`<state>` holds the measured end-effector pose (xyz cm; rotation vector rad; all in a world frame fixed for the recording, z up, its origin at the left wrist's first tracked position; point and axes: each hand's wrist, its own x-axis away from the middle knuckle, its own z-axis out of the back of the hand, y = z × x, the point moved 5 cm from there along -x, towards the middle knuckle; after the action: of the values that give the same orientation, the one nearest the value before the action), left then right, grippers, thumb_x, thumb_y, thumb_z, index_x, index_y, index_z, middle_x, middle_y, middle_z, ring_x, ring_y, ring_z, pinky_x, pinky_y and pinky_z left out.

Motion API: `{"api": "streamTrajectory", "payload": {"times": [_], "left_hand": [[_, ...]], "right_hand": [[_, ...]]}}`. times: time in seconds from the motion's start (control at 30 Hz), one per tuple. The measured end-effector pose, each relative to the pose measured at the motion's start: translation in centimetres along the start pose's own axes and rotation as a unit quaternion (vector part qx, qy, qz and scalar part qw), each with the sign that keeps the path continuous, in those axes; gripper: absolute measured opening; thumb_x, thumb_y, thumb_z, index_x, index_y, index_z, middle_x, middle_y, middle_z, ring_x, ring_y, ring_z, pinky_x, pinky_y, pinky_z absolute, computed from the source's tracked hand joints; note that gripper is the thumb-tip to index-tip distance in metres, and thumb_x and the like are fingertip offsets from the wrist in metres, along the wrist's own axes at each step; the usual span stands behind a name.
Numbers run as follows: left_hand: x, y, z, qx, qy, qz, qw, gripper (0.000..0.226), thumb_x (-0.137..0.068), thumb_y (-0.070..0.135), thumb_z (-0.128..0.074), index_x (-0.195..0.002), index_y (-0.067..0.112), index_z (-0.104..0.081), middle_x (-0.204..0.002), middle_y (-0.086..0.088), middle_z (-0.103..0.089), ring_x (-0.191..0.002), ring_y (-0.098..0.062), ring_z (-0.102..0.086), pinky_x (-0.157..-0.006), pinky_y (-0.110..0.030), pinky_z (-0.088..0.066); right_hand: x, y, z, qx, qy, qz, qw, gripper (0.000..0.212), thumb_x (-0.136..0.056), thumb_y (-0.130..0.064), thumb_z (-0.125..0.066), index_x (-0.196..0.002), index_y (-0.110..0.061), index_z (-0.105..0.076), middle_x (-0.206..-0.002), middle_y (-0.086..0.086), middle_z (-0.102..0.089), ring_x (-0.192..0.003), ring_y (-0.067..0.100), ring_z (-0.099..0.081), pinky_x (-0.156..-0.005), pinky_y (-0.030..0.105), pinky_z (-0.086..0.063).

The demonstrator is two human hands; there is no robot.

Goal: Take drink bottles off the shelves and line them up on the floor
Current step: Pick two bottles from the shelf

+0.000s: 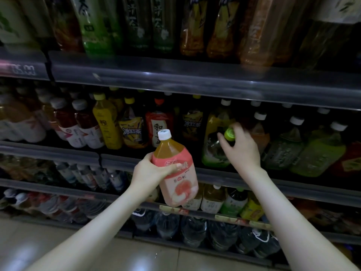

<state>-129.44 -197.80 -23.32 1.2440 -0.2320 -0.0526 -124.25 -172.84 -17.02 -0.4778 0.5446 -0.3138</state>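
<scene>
The left hand (151,170) is wrapped round a peach bottle (174,171), held upright and clear of the shelf (195,174). The right hand (241,148) pinches the cap of a green bottle (216,151) standing upright on that shelf, straight ahead of it, so I'd expect that hand to lift it out.

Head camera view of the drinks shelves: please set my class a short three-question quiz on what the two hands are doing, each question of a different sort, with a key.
1. True or false: the left hand holds a pink-labelled plastic juice bottle with a white cap clear of the shelves.
2. Which cap does the right hand close around? A) white B) lime-green cap C) red
3. Fill in: the green-labelled bottle under the right hand stands on the ____.

Key: 1 true; 2 B; 3 shelf.
</scene>
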Motion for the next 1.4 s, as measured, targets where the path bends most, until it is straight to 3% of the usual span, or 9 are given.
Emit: {"api": "streamTrajectory", "payload": {"times": [0.13,0.23,0.43,0.57,0.73,0.93,1.07,1.2,1.4], "left_hand": [[0.2,-1.3,1.4,0.007,-0.007,0.012,1.0,0.068,-0.054,0.043,-0.089,-0.112,0.024,-0.059,-0.1,0.007,-0.069,-0.092,-0.011,-0.067,-0.078,-0.033,-0.057],[0.3,-2.3,3.1,-0.001,-0.007,0.009,1.0,0.066,-0.057,0.041,-0.089,-0.113,0.024,-0.058,-0.1,0.007,-0.069,-0.091,-0.008,-0.066,-0.071,-0.023,-0.053],[0.0,-5.1,7.6,0.018,0.008,0.033,0.999,0.063,-0.056,0.037,-0.09,-0.109,0.024,-0.059,-0.098,0.007,-0.07,-0.09,-0.01,-0.068,-0.077,-0.03,-0.056],[-0.1,-6.9,10.6,0.036,0.01,0.055,0.998,0.072,-0.044,0.045,-0.092,-0.105,0.026,-0.06,-0.096,0.005,-0.072,-0.089,-0.012,-0.07,-0.079,-0.036,-0.058],[0.0,-9.8,14.8,0.015,0.018,0.072,0.997,0.07,-0.042,0.048,-0.089,-0.102,0.027,-0.061,-0.092,0.006,-0.072,-0.087,-0.011,-0.069,-0.076,-0.032,-0.056],[0.1,-15.9,20.2,-0.069,0.033,0.086,0.993,0.057,-0.059,0.039,-0.088,-0.105,0.029,-0.057,-0.092,0.014,-0.067,-0.086,-0.002,-0.063,-0.067,-0.02,-0.049],[-0.1,-20.9,22.6,-0.083,0.045,0.121,0.988,0.072,-0.048,0.053,-0.088,-0.108,0.028,-0.058,-0.095,0.013,-0.068,-0.089,-0.007,-0.064,-0.076,-0.028,-0.051],[-0.4,-25.0,23.9,-0.067,0.046,0.147,0.986,0.088,-0.034,0.066,-0.076,-0.111,0.027,-0.059,-0.095,0.012,-0.069,-0.089,-0.004,-0.064,-0.073,-0.024,-0.05],[-0.3,-27.9,25.5,-0.066,0.038,0.168,0.983,0.065,-0.054,0.044,-0.089,-0.108,0.028,-0.056,-0.095,0.013,-0.066,-0.089,-0.006,-0.062,-0.07,-0.021,-0.047]], "right_hand": [[1.3,-0.8,0.2,-0.026,0.037,0.046,0.998,0.028,-0.094,-0.039,-0.053,-0.105,-0.013,-0.051,-0.087,0.004,-0.058,-0.072,0.022,-0.057,-0.057,0.03,-0.039],[2.6,-1.8,0.2,-0.046,0.088,0.039,0.994,0.025,-0.093,-0.033,-0.057,-0.102,-0.011,-0.053,-0.084,0.0,-0.057,-0.071,0.021,-0.057,-0.056,0.03,-0.039],[3.6,-6.7,0.7,-0.058,0.166,0.039,0.984,0.024,-0.091,-0.03,-0.063,-0.099,-0.009,-0.056,-0.084,-0.003,-0.058,-0.074,0.013,-0.052,-0.06,0.027,-0.035],[3.4,-10.5,-0.7,-0.117,0.07,0.028,0.99,0.02,-0.089,-0.037,-0.062,-0.093,-0.019,-0.054,-0.075,-0.011,-0.054,-0.066,0.006,-0.051,-0.059,0.024,-0.039],[5.3,-13.0,-6.6,-0.2,-0.034,-0.03,0.979,0.019,-0.085,-0.026,-0.067,-0.081,-0.01,-0.058,-0.067,-0.003,-0.055,-0.06,-0.002,-0.049,-0.052,0.01,-0.036],[9.5,-13.8,-16.8,-0.178,-0.169,-0.125,0.961,0.018,-0.074,-0.021,-0.069,-0.074,-0.01,-0.055,-0.067,0.002,-0.058,-0.064,0.014,-0.054,-0.058,0.03,-0.041],[12.3,-13.0,-22.9,-0.169,-0.2,-0.179,0.948,0.02,-0.079,-0.021,-0.069,-0.081,-0.007,-0.055,-0.07,0.002,-0.057,-0.066,0.018,-0.053,-0.056,0.03,-0.038],[14.7,-12.6,-28.2,-0.196,-0.186,-0.239,0.933,0.019,-0.084,-0.022,-0.067,-0.085,-0.009,-0.053,-0.077,0.004,-0.058,-0.075,0.024,-0.059,-0.061,0.032,-0.044],[15.5,-14.5,-31.1,-0.194,-0.17,-0.24,0.936,0.02,-0.084,-0.026,-0.066,-0.082,-0.013,-0.05,-0.078,0.004,-0.06,-0.077,0.025,-0.06,-0.07,0.04,-0.05]]}}
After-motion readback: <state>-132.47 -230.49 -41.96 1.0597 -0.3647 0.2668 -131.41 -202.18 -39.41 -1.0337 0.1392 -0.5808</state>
